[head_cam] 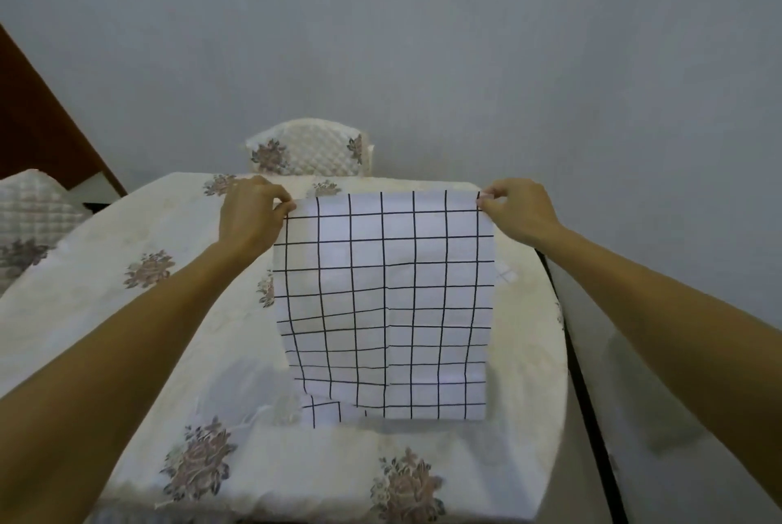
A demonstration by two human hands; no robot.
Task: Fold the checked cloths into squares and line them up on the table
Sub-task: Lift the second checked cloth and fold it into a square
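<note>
A white cloth with a black grid [383,303] hangs spread out above the table, held up by its two top corners. My left hand [249,214] pinches the top left corner and my right hand [518,208] pinches the top right corner. The cloth's lower edge reaches down to the table near me. Under that edge a second checked cloth [323,411] peeks out, lying on the table; most of it is hidden.
The table [139,312] wears a cream quilted cover with flower prints. A padded chair back [309,149] stands at the far side and another chair [29,210] at the left. A black strip [588,396] runs along the table's right edge.
</note>
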